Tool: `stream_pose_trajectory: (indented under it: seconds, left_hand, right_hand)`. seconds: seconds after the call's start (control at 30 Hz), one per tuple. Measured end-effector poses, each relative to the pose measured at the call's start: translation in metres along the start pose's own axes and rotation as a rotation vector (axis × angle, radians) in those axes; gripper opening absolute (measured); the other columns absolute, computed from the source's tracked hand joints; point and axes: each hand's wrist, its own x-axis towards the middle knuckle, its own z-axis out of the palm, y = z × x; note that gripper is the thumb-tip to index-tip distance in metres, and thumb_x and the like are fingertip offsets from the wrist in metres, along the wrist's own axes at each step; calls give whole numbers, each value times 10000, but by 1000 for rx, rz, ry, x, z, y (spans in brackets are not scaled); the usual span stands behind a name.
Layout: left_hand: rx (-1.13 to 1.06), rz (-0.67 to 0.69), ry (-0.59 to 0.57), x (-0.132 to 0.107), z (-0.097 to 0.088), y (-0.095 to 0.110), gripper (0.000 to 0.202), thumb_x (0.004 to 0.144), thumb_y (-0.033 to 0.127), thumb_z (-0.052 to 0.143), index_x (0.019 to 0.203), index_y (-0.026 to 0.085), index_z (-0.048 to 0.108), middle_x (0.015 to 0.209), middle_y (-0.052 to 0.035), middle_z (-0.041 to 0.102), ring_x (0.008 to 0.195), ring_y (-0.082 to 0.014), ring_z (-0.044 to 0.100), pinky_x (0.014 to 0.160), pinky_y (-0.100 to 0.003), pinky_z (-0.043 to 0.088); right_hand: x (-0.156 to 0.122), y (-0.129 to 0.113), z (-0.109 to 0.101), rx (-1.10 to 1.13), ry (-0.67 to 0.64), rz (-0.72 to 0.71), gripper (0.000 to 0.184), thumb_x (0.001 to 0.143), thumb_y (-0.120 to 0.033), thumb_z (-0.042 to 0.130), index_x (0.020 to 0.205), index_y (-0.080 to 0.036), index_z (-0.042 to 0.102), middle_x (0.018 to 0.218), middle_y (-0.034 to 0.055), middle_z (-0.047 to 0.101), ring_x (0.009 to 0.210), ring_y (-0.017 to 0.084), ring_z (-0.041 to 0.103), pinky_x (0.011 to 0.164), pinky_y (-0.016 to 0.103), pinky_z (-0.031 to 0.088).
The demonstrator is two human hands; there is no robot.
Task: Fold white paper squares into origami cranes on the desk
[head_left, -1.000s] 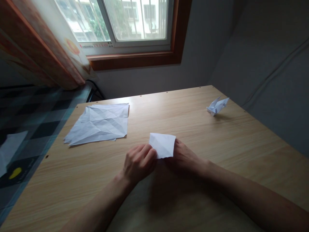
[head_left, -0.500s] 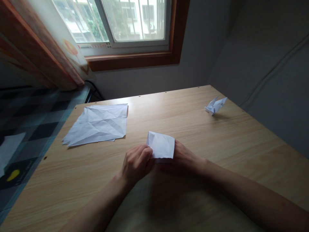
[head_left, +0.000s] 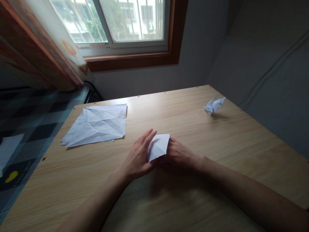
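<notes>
A small folded sheet of white paper (head_left: 159, 146) is held up off the table between my hands, its face tilted toward me. My left hand (head_left: 140, 154) is at its left edge with the fingers stretched out and apart, the thumb near the lower edge. At the paper's right side, my right hand (head_left: 180, 153) grips it from behind; the paper hides its fingertips. A shadow falls on the wood beneath both hands.
Creased white sheets (head_left: 101, 125) lie stacked at the back left of the wooden table (head_left: 229, 187). A folded paper bird (head_left: 213, 105) stands near the far right edge. To the left is a checked cloth (head_left: 36, 129); behind are a window and a curtain (head_left: 55, 42).
My left hand has let go its pinch on the paper's left edge and spread its fingers alongside it. The paper has tilted and shifted slightly left; the right hand stays on it.
</notes>
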Motion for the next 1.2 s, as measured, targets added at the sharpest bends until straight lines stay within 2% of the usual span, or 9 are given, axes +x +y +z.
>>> stream_pose_trajectory:
  seconds: [0.23, 0.37, 0.57, 0.73, 0.83, 0.9, 1.03, 1.1, 1.2]
  left_hand:
    - [31, 94, -49, -2, -1, -2, 1064, 692, 769, 611, 1511, 234, 193, 1508, -210, 341, 1306, -406, 423, 1036, -564, 378]
    - [51, 74, -48, -1, 1, -2, 1118, 661, 785, 624, 1522, 251, 152, 1502, -212, 351, 1288, -408, 440, 1023, -570, 379]
    - [10, 118, -41, -1, 1, -3, 1185, 644, 764, 661, 1534, 249, 72, 1490, -215, 374, 1305, -399, 437, 1033, -559, 383]
    - [21, 55, 46, -4, 5, -4, 1200, 644, 620, 769, 1535, 227, 68, 1431, -224, 441, 1262, -401, 484, 993, -567, 432]
    - [33, 43, 114, -5, 5, -3, 1076, 753, 480, 738, 1538, 214, 52, 1413, -231, 447, 1245, -375, 505, 973, -547, 460]
    - [77, 125, 179, -5, 5, -2, 975, 810, 414, 698, 1537, 245, 71, 1480, -234, 352, 1274, -368, 480, 970, -537, 464]
    - [227, 387, 226, -4, 4, 3, 743, 789, 369, 739, 1427, 366, 358, 1615, -121, 59, 1371, -382, 360, 1042, -564, 397]
    - [265, 405, 228, -3, 4, 6, 585, 785, 284, 739, 1312, 340, 491, 1623, -86, 40, 1390, -381, 332, 1079, -590, 347]
    - [281, 370, 254, -3, 4, 8, 370, 803, 192, 690, 1150, 254, 578, 1610, -107, 120, 1389, -372, 343, 1089, -598, 336]
  right_hand:
    - [-8, 7, -4, 117, 16, 62, 350, 843, -346, 623, 1109, -121, 589, 1129, 166, 654, 1060, 287, 591, 927, 416, 488]
    - [-14, 10, -5, 138, 17, 72, 228, 825, -259, 614, 1011, -129, 604, 998, 144, 676, 931, 271, 628, 838, 399, 528]
    - [-14, 10, -6, 214, 74, 56, 603, 831, -373, 640, 1335, -119, 425, 1293, 205, 546, 1122, 330, 562, 908, 465, 510]
    - [-9, 7, -9, 246, 77, 61, 603, 883, -445, 607, 1368, -157, 392, 1362, 193, 503, 1148, 324, 552, 937, 478, 493]
    - [-9, 7, -10, 244, 82, 46, 550, 907, -363, 582, 1371, -143, 387, 1333, 195, 529, 1166, 320, 544, 954, 477, 484]
    - [-9, 6, -10, 243, 72, 51, 540, 912, -329, 574, 1382, -155, 375, 1330, 188, 534, 1167, 313, 545, 952, 475, 486]
    - [-10, 3, -11, 226, 68, 128, 567, 920, -351, 562, 1413, -203, 325, 1467, 191, 396, 1094, 286, 584, 856, 446, 530]
    - [-9, 1, -12, 209, 55, 135, 541, 918, -330, 556, 1397, -186, 348, 1489, 203, 361, 1092, 287, 584, 842, 439, 536]
    - [-9, 1, -13, 184, 23, 103, 431, 904, -286, 561, 1300, -149, 459, 1434, 207, 434, 1103, 297, 580, 882, 450, 522]
